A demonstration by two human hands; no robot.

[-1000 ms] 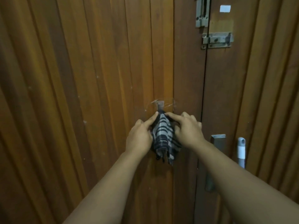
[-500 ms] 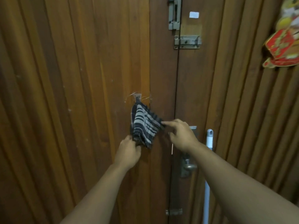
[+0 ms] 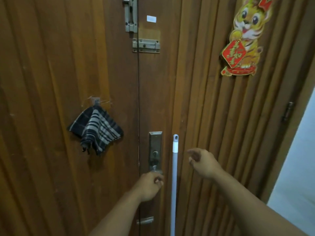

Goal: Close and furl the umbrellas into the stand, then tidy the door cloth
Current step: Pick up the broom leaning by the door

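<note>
Both hands have let go of the dark blue and grey striped cloth (image 3: 95,129), which half a second ago was pinched at its lower corners and now hangs free from the small clear hook (image 3: 96,100) on the brown wooden door (image 3: 51,65), up and well to the left of the left hand (image 3: 150,186). That hand has dropped to the base of the tall metal lock plate (image 3: 155,150), its fingers curled at what looks like the handle, though the handle itself is hidden beneath them. The right hand (image 3: 203,162) hovers apart, just right of the pale grey broom pole (image 3: 174,184) leaning on the door, fingers loosely bent around nothing. The cloth hangs spread and settled, so the tidying step looks done; no umbrellas or stand are in view.
</note>
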